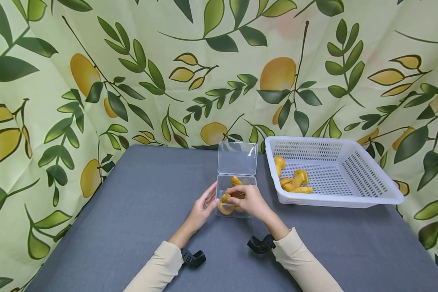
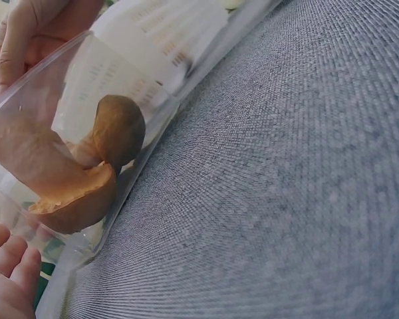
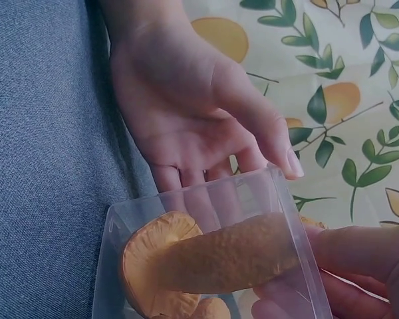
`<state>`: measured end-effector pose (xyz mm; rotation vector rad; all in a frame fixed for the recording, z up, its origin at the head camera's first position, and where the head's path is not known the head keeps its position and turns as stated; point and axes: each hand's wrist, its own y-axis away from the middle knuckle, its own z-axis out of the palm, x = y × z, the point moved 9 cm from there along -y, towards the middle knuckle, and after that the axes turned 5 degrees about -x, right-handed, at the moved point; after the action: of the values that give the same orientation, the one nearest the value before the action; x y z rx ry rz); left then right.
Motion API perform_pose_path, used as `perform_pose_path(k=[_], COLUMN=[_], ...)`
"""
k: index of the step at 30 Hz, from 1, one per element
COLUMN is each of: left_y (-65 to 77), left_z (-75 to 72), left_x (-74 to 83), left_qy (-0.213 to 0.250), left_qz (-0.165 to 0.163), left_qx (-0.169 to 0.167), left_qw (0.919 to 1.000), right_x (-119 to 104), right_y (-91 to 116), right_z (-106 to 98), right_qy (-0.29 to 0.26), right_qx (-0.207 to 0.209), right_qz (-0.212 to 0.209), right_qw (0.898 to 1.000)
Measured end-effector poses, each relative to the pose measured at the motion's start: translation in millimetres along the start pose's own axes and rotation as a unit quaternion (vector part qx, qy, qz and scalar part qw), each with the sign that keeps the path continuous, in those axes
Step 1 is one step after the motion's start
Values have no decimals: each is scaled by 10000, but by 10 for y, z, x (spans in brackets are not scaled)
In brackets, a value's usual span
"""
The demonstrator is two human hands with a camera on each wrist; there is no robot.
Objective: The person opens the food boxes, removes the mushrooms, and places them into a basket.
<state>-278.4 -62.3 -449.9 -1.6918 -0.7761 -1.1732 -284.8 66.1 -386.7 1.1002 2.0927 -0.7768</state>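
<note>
A clear plastic box (image 1: 237, 215) with its lid (image 1: 237, 158) raised stands on the table, several yellow-brown mushrooms (image 2: 73, 206) inside it. Beside its left wall is my left hand (image 1: 201, 207), fingers straight along the outside and thumb near the rim. In the right wrist view, the palm of that left hand (image 3: 186, 126) faces the box. My right hand (image 1: 251, 200) reaches in over the box from the right, and its thumb and fingers pinch a mushroom (image 3: 233, 256) at the stem end. Box walls and fingers partly hide the mushrooms.
Right of the box sits a white slotted basket (image 1: 350, 200), with several mushrooms (image 1: 299, 178) at its left end. A grey cloth covers the table (image 1: 160, 174). Behind hangs a leaf-patterned curtain (image 1: 241, 61). Black wrist mounts (image 1: 193, 258) show on both arms.
</note>
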Motion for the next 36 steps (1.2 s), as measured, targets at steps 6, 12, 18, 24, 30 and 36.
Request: perform_pose_path(k=[6,12,18,24,30,36], left_y=[0,1,-3,-11,1,11], left_z=[-4,-2,-9,-11,-8,-3], left_x=[-15,-19,-25,-26,1,26], left_qy=[21,9,-110,-36,0,14], left_qz=[-18,18,-36,14,180,437], left_qx=[3,8,18,15,38,82], left_qw=[10000,10000,9999,10000,9998,9990], right_x=[0,20,-10,-23,-11,-34], right_y=[18,39,59,75,102,154], right_z=[-57,-158,-273,-360,-453,-582], right_qy=[-146,-277,-424,-601,-654,-682], right_qx=[144,426,768,945,1102,1243], right_qz=[123,260,141,210,324,289], right_qw=[9997,9984,9960,9935,9912,9895])
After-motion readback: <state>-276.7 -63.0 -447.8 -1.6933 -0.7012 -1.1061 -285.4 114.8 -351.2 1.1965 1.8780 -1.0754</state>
